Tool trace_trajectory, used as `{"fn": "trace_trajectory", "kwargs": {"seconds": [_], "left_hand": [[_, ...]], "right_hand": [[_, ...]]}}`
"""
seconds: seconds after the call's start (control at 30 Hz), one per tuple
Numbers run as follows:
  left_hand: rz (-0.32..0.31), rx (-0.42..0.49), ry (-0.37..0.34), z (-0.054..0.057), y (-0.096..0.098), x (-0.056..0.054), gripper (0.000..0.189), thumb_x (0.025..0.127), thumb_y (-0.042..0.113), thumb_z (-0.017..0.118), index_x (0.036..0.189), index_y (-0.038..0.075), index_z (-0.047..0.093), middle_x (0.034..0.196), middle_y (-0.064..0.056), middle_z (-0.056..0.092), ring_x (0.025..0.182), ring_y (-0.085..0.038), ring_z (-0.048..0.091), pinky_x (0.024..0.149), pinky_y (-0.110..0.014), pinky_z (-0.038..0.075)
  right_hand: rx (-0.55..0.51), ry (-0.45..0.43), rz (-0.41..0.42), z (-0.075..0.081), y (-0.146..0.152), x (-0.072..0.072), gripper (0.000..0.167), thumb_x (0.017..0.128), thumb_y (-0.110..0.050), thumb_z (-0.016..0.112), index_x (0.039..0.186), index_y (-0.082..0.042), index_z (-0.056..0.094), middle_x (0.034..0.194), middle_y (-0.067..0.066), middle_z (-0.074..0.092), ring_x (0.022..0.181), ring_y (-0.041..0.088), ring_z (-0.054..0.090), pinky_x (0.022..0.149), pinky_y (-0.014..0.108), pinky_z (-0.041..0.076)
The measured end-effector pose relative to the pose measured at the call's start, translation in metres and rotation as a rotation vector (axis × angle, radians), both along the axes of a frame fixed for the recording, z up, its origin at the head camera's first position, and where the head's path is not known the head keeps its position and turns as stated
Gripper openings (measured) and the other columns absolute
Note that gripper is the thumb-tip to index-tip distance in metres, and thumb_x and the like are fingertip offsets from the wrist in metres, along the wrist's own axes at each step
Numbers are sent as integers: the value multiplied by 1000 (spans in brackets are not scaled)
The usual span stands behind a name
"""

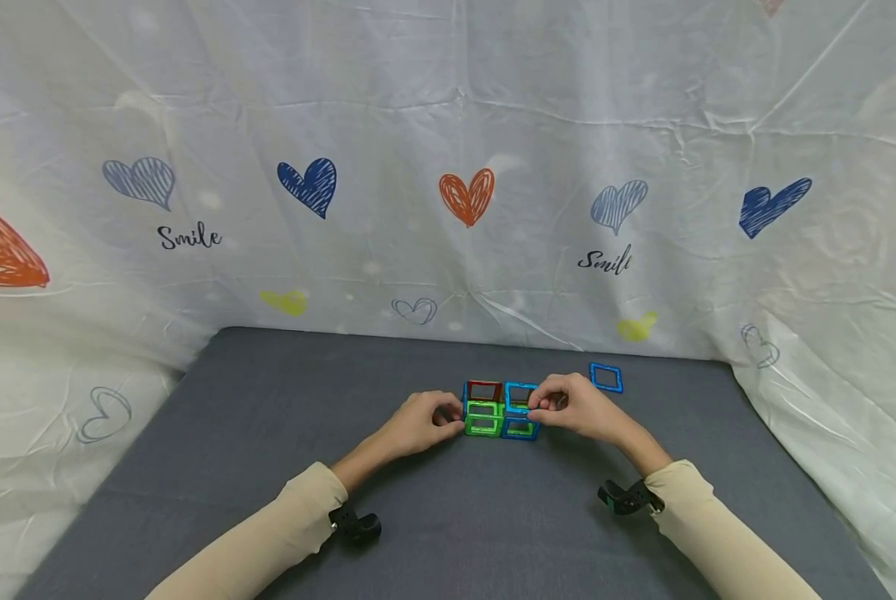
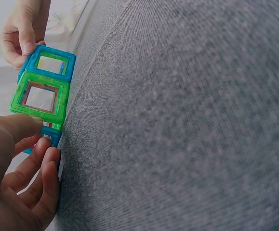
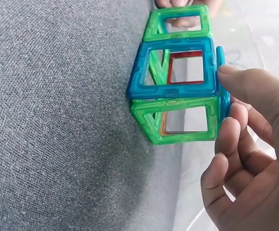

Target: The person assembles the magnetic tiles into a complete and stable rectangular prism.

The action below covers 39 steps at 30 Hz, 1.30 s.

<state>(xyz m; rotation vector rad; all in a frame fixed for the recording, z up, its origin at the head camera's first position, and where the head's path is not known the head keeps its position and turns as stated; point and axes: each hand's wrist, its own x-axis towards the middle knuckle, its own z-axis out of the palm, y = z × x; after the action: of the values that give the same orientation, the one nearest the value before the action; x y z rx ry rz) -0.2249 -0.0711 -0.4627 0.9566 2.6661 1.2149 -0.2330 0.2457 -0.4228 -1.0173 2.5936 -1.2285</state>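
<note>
A low box of magnetic tiles point(image 1: 484, 426) stands on the table, with green and blue square frames in front and a red frame behind. At its left end, my left hand point(image 1: 423, 421) grips the edge; in the left wrist view the thumb lies against the green front tile point(image 2: 59, 98) and the fingers against a blue side tile point(image 2: 52, 134). My right hand point(image 1: 573, 404) pinches a blue square tile point(image 3: 224, 103) at the top of the box's right half. Seen from the right wrist, that tile is nearly edge-on, above the blue front tile point(image 3: 173, 90) and green end tile point(image 3: 187, 139).
A loose blue square tile point(image 1: 606, 377) lies on the grey table point(image 1: 327, 375), behind the right hand. A white cloth point(image 1: 387, 150) printed with hearts hangs along the back and sides. Black wrist straps point(image 1: 356, 527) sit at both cuffs.
</note>
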Motion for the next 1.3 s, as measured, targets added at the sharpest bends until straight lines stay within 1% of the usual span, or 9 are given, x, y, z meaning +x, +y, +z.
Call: {"fn": "trace_trajectory", "kwargs": {"seconds": [0.13,0.3,0.53,0.6,0.67,0.87,0.93,1.07,1.3], "left_hand": [[0,1,1,0,0,0,10,96,13,73,107,11,72,100,2,67,80,-7,64,70,-28,53],[-2,-2,8,-1,0,-1,10,96,12,74,106,11,73,101,2,67,80,-7,64,70,-28,53],[0,-2,4,-1,0,-1,10,96,13,74,106,12,73,101,2,68,80,-7,65,70,-28,53],[-1,0,7,-1,0,-1,11,96,13,74,106,11,73,101,1,68,80,-7,65,70,-28,53],[-2,1,10,0,0,-1,11,96,12,74,106,11,72,101,1,68,80,-7,65,70,-28,53],[1,0,14,0,0,0,10,96,13,74,106,11,72,100,2,67,80,-7,65,69,-28,53],[-1,0,15,-1,0,-1,11,96,12,74,107,11,72,101,2,67,80,-7,65,70,-28,53],[-4,2,14,-1,0,0,11,96,12,73,107,11,72,101,2,68,80,-7,65,70,-28,53],[-3,-1,19,-1,0,0,11,96,13,73,107,11,72,101,2,67,80,-7,65,70,-27,53]], "right_hand": [[12,-18,-11,2,-1,1,4,92,-14,79,96,-12,77,85,-3,61,75,16,56,64,28,48],[24,-19,-31,5,-4,5,8,90,-6,79,97,-7,76,85,1,61,76,18,55,64,28,47],[14,-29,-26,30,-14,23,6,89,4,76,93,0,75,82,8,61,73,19,54,63,29,47],[9,-30,-27,32,-15,24,6,89,5,76,93,1,74,82,8,61,72,19,54,62,29,46],[6,-30,-29,29,-14,23,6,89,5,76,94,1,74,82,8,60,72,19,53,62,29,46],[-5,-23,-44,2,-3,9,7,91,-3,78,97,-6,75,84,2,60,74,18,54,61,30,47],[-30,-13,-35,-2,1,8,8,91,-6,79,98,-7,75,85,1,60,74,18,54,62,29,48],[-89,4,-40,-6,9,9,13,91,-12,80,102,-7,75,86,0,62,74,19,57,62,29,50],[-132,40,-97,-8,27,12,16,92,-5,77,107,-4,73,88,1,64,71,19,57,60,28,49]]}}
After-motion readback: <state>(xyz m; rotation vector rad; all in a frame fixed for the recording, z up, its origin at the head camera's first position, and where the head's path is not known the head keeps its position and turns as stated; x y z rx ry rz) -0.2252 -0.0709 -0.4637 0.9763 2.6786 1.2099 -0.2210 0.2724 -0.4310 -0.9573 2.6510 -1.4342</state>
